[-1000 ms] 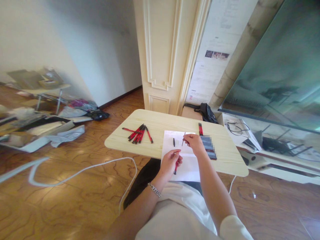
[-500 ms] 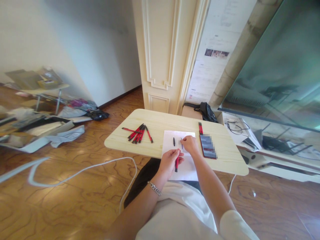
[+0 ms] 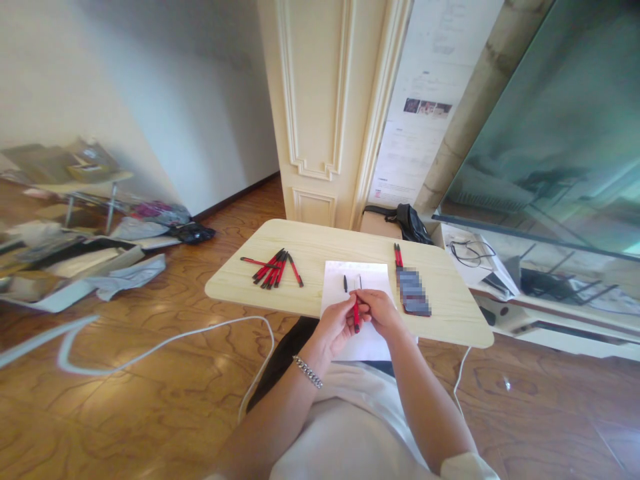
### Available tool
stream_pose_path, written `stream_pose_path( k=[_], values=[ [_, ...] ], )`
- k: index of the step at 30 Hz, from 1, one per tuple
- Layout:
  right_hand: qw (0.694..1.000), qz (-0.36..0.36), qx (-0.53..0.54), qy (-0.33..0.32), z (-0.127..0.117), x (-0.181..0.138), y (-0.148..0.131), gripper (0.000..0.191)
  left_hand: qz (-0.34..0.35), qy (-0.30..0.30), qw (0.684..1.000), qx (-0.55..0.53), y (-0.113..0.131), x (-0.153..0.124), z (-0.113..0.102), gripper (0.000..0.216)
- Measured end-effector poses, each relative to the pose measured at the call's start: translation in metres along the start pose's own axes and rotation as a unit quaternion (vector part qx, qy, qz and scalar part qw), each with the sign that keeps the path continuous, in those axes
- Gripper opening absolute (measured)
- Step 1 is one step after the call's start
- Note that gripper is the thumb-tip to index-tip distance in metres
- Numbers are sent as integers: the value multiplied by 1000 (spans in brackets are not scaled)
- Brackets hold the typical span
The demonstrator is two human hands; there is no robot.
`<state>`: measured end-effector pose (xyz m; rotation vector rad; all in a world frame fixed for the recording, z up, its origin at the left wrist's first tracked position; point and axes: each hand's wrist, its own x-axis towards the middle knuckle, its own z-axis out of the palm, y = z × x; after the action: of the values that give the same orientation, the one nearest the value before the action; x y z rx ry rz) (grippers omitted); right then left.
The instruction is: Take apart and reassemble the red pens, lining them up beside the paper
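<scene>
Right hand (image 3: 381,311) has pulled back off the white sheet (image 3: 376,273) since half a second ago and now meets the left hand (image 3: 339,325) at the near table edge. Both pinch one red pen (image 3: 356,317) with fingertips closed on it. The pen stands roughly upright between them, above the sheet's near part. Left to right: a white cable (image 3: 165,341) loops on the floor, well apart from the table (image 3: 310,239). A pile of red-black pens (image 3: 273,269) sits on the left half, fanned and overlapping, roughly eight, exact count unclear. One of them lies crosswise, poking left toward the edge. A bare wood strip runs between the pile and the sheet. One sheet only, its near end overhanging the table edge under the hands. On it sits one small black piece (image 3: 345,283); a thin pale part just right of it is too faint to identify. Just right of the sheet, one phone (image 3: 413,292) lies flat, with two pens (image 3: 397,255) side by side at its far end. Bare wood runs from the phone to the right edge.
</scene>
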<state>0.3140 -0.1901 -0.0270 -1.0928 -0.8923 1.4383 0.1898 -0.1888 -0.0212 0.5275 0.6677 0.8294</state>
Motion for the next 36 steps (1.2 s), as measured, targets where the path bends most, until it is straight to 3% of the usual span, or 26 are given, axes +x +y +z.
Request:
stream_pose_path(
  k=[10,18,21,26,31,36],
  values=[
    [1000,9,-7,-10,-4,2,-5,35,4,-11,1000,13,1,-1,1,23],
    [996,-23,-66,52,-21,28,-8,32,1,0,999,47,-3,-3,-3,24],
    [976,-61,-186,98,-27,35,-5,26,7,19,998,60,-4,1,-9,25],
    [902,-108,-400,121,-30,31,-1,22,33,48,996,63,-3,7,-21,24],
    [884,-141,-431,111,-24,15,-2,22,65,64,994,52,0,10,-24,23],
    [893,-150,-404,130,-22,-7,-7,23,79,63,994,45,5,9,-21,24]
  ],
)
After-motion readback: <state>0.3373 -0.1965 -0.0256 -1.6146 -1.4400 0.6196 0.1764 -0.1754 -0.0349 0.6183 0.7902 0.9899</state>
